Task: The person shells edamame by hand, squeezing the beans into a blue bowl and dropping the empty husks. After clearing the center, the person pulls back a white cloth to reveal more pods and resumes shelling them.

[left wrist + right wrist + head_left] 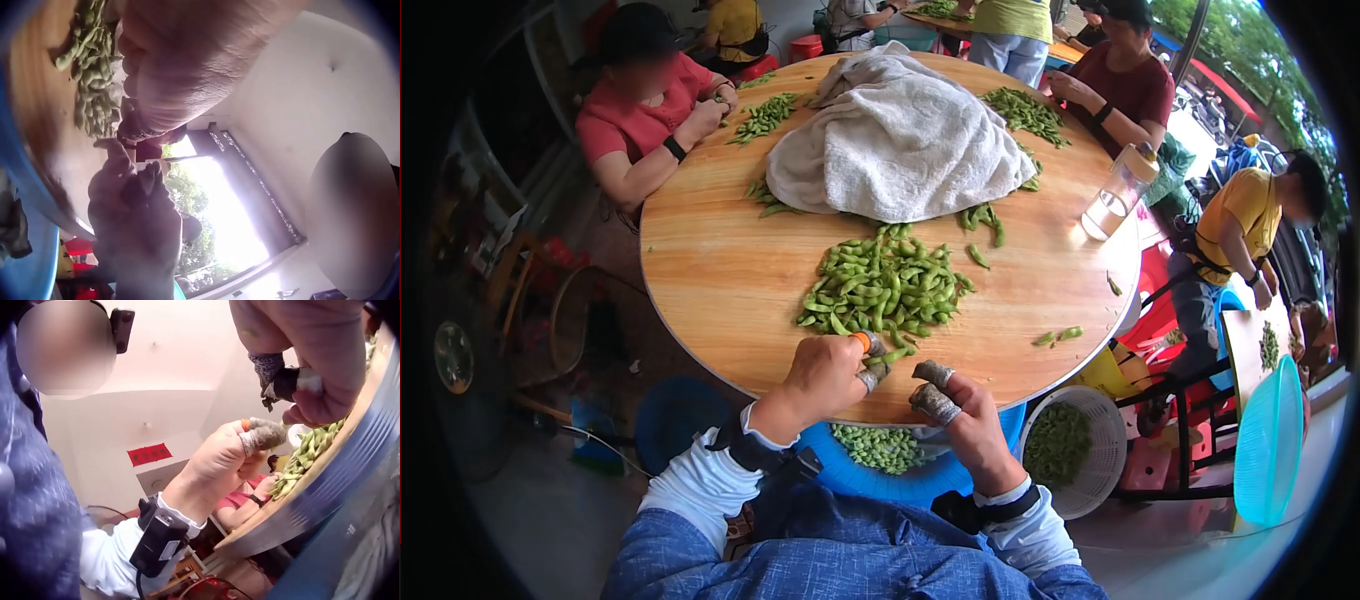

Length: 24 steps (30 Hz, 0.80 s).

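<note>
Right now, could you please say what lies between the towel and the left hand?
A pile of green pods lies there, in the head view.

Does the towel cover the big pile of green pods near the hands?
No, the pile of green pods lies uncovered on the wooden table, between the towel and the wearer.

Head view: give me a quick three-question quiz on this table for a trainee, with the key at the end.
1. Multiple choice: what colour is the tub below the near edge of the round table? a) red; b) blue; c) yellow.
2. True or false: the bottle is to the right of the pale cloth.
3. Short answer: which of the wearer's hands pinches a pod?
Key: 1 b; 2 true; 3 the left hand.
</note>
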Available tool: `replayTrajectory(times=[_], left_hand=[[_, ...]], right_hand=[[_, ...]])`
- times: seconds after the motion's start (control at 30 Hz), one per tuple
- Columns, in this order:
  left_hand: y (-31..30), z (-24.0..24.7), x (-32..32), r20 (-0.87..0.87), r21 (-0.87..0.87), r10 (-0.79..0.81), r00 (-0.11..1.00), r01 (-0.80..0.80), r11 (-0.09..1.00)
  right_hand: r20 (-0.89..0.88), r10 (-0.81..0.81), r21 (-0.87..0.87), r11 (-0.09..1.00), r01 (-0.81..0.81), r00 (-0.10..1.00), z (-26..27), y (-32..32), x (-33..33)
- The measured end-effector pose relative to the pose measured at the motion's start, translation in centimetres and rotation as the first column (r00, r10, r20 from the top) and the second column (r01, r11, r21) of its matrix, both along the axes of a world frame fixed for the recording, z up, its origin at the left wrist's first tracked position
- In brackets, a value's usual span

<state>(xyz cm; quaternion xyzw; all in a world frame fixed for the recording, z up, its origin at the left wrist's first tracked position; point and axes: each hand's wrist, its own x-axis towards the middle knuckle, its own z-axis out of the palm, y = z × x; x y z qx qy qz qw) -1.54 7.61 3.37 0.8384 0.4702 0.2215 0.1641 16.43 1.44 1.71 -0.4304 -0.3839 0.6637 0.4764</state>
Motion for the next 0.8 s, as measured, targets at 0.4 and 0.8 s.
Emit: replayTrajectory(times=[0.4,0.8], left_hand=[[-2.9,0.9,0.7,0.000,-0.112,-0.229,0.973,0.228,0.967],[-3.6,1.5,1.3,-0.054,-0.071,-0.274,0.960,0.270,0.960]], right_hand=[[-0.207,0.020,0.038,0.999,-0.013,0.978,1.3,-0.9,0.6],[-0.034,0.006,0.098,0.995,-0.003,0.999,0.8,-1.6,1.0]])
